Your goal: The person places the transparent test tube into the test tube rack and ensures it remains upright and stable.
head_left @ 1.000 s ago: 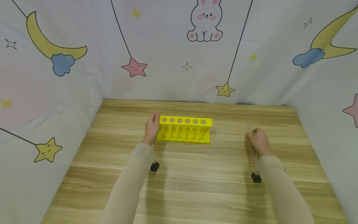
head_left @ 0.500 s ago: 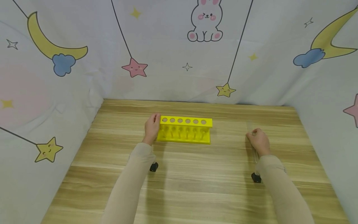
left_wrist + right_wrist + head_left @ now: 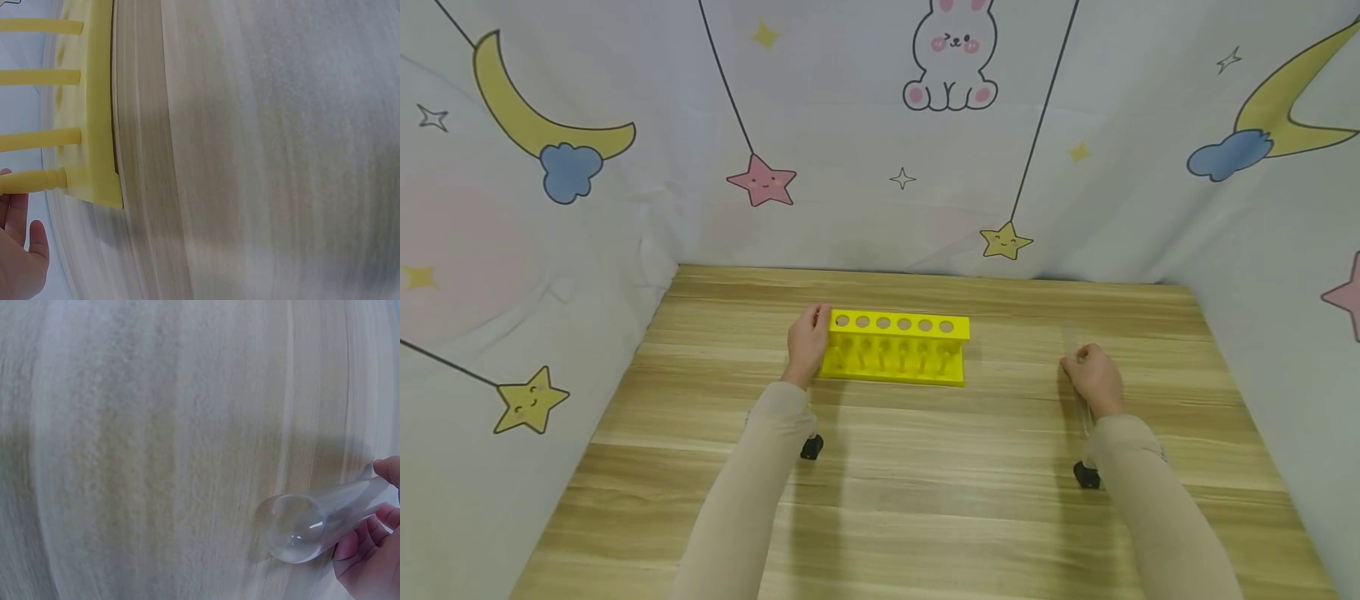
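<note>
The yellow test tube rack (image 3: 895, 348) stands upright near the back of the table, with a row of round holes along its top and several pegs below. My left hand (image 3: 807, 340) holds its left end; in the left wrist view, fingers (image 3: 19, 219) reach the end post of the rack (image 3: 103, 112). Well to the right, my right hand (image 3: 1095, 377) pinches a clear test tube (image 3: 297, 528) between thumb and fingers. The tube points away from me, low over the table, and one round end faces the right wrist camera. Whether it touches the wood, I cannot tell.
The wood-grain table (image 3: 940, 517) reaches back to a white cloth wall (image 3: 850, 233) printed with moons, stars and a rabbit. More cloth hangs on both sides. A small black device (image 3: 811, 447) sits beneath the left wrist, and another black device (image 3: 1086, 475) beneath the right.
</note>
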`<state>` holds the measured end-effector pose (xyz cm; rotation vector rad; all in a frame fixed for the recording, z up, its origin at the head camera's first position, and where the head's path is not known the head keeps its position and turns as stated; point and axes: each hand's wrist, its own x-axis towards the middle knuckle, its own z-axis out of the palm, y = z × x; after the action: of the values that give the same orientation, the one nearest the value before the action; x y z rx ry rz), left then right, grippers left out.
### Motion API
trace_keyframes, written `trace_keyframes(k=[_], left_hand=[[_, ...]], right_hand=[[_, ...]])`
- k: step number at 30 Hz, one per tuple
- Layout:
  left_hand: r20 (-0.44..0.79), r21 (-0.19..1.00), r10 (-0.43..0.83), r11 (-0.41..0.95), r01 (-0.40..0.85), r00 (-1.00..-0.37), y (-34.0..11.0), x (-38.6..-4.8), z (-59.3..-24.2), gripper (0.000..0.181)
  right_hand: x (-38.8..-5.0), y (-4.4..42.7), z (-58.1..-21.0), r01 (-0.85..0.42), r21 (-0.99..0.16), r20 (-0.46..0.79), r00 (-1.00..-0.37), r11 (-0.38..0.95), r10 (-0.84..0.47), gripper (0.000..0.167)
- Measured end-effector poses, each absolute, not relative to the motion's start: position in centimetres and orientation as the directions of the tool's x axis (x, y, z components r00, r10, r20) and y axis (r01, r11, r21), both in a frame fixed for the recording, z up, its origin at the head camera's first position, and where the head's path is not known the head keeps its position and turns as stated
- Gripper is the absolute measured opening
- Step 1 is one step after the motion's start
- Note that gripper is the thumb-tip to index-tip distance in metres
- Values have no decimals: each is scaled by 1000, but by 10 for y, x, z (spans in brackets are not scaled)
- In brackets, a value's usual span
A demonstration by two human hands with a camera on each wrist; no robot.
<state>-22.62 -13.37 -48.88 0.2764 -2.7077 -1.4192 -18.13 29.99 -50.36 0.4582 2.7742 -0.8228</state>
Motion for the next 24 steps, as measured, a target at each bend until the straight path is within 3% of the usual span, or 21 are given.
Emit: trace_keyframes(k=[24], left_hand=[[-72,846,-201,507,-166,-977,-133,-225,-486,42]], right_hand=[[-182,305,-505,329,-476,-287,-935,815,210,44]])
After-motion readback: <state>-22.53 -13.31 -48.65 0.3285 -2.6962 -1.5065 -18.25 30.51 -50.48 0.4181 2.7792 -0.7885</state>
